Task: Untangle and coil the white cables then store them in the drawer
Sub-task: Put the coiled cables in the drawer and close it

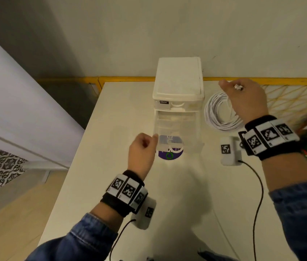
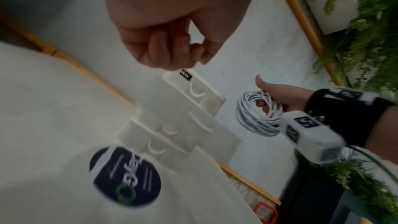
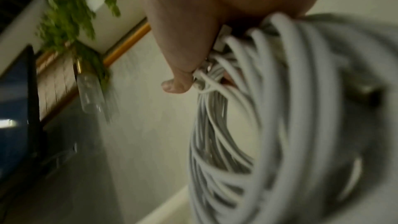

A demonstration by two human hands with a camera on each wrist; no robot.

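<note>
head view: we see a white plastic drawer unit (image 1: 179, 87) standing at the far middle of the white table (image 1: 111, 113), one clear drawer (image 1: 177, 132) pulled out toward us. our left hand (image 1: 141, 150) sits at the drawer's front left corner, fingers curled in a loose fist; whether it actually grips the drawer edge we cannot tell, the left wrist view is blurred and shows only curled fingers (image 2: 163, 48) with nothing plainly in them. our right hand (image 1: 245, 99) hangs just right of the unit, fingers wrapped through the coiled white cable (image 1: 218, 112), a connector end (image 1: 239, 87) poking up above the knuckles. right wrist view confirms the thumb (image 3: 175, 84) pressed against the bundle of loops (image 3: 269, 125). the coil is outside the drawer, beside it. a dark round sticker (image 1: 169, 155) lies on the table under the open drawer's front.
</note>
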